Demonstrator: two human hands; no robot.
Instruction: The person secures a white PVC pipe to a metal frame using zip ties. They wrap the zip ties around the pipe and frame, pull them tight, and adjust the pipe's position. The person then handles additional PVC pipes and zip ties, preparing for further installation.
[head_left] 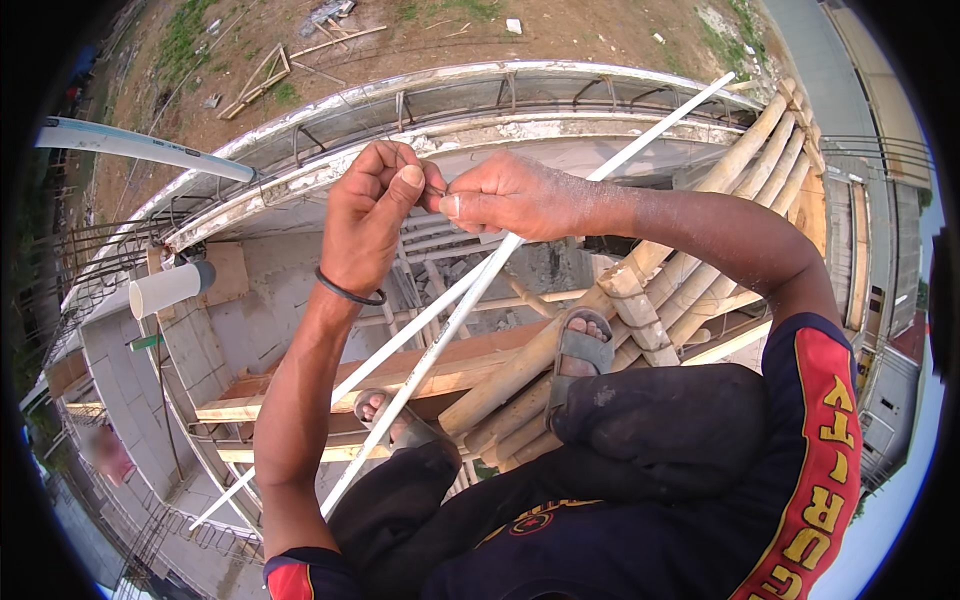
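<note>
My left hand (372,208) and my right hand (512,198) meet in front of me at chest height, fingertips pinched close together. Whatever sits between the fingers is too small and too covered to name. A dark band (350,289) circles my left wrist. Behind and below my right hand run slim white pipes (668,122), slanting from upper right to lower left; my right forearm hides a stretch of them. A second white pipe (422,375) lies across the gap between my sandalled feet.
Bundled bamboo poles (685,275) and wooden planks (470,372) support my feet high over a drop. A concrete ledge with bent rebar (505,95) curves ahead. A thicker white pipe (150,143) juts in at left, above a capped pipe stub (168,291).
</note>
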